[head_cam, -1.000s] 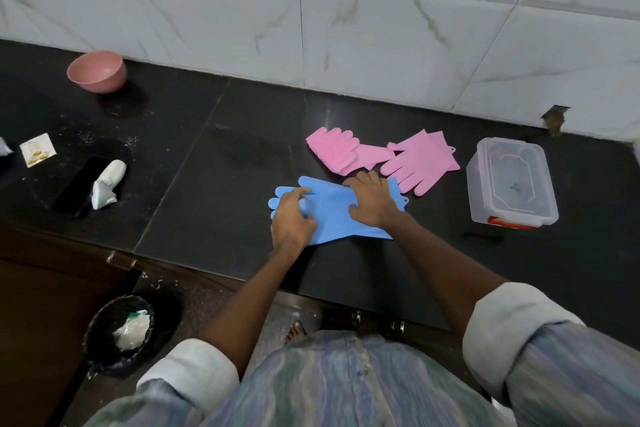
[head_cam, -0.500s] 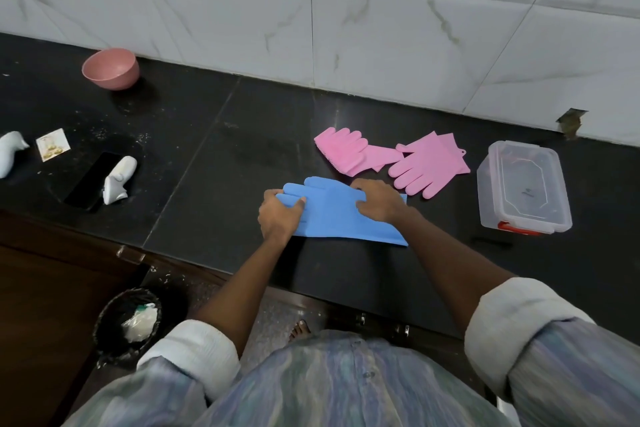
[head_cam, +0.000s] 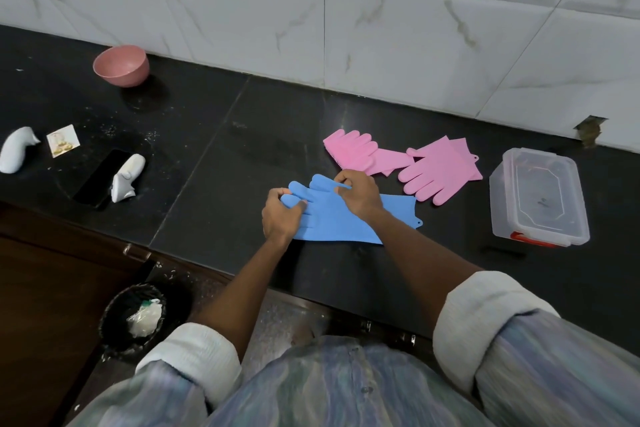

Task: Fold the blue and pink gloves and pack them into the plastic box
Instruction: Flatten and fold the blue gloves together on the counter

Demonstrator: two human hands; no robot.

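Fingers of the blue glove (head_cam: 332, 218) sit pinched in my left hand (head_cam: 280, 215) and right hand (head_cam: 356, 196); beyond my right grip lie the pink gloves (head_cam: 436, 170).

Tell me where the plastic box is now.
The plastic box stands at the right of the black counter, lid on, right of the pink gloves.

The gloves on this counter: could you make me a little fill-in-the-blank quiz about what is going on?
1. Both hands, the left hand and the right hand, are gripping the ____ gloves.
2. The two pink gloves lie between the blue ones and the ____.
3. The plastic box has its lid ____.
4. The pink bowl stands near the wall, to the person's ____.

Missing words: blue; wall; on; left
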